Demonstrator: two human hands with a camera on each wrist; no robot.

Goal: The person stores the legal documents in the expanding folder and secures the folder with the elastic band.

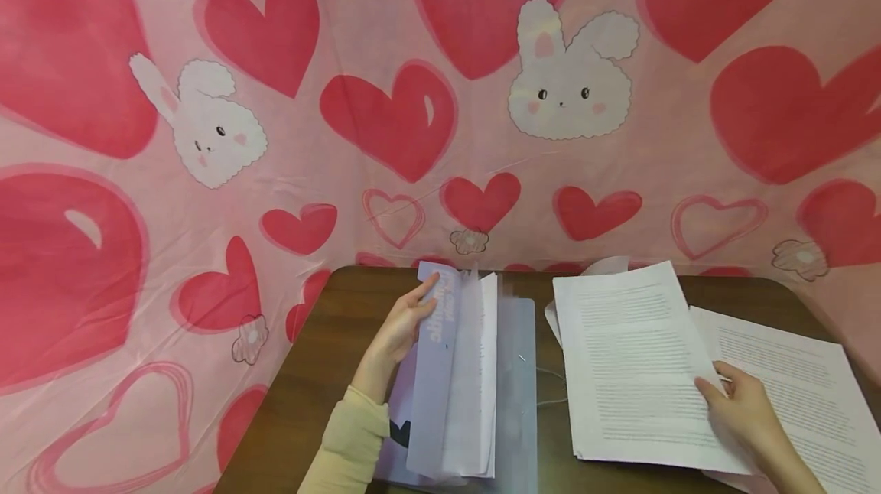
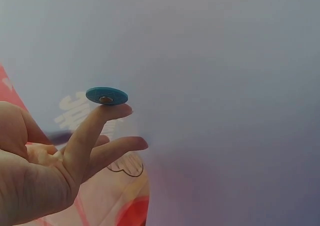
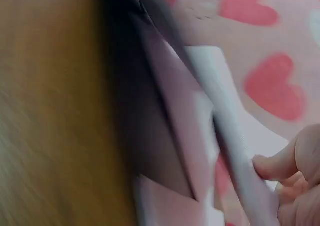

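Observation:
A lilac document folder [image 1: 433, 394] lies spread at the middle of the table, its flap raised and white papers [image 1: 487, 372] standing inside. My left hand [image 1: 399, 329] touches the flap near its top, two fingertips against its surface; in the left wrist view those fingers [image 2: 82, 146] stand apart. A teal disc [image 2: 106, 95] with a metal centre shows just above one fingertip. On the right, my right hand [image 1: 746, 410] grips the edge of a printed paper stack [image 1: 633, 372], thumb on top. In the right wrist view the stack [image 3: 232, 161] is seen edge-on and blurred.
More printed sheets [image 1: 791, 387] lie at the right, partly under the held stack. A thin string [image 1: 551, 403] shows between folder and stack. The brown table [image 1: 296, 372] meets a pink curtain [image 1: 385, 35] with hearts and rabbits at its back and sides.

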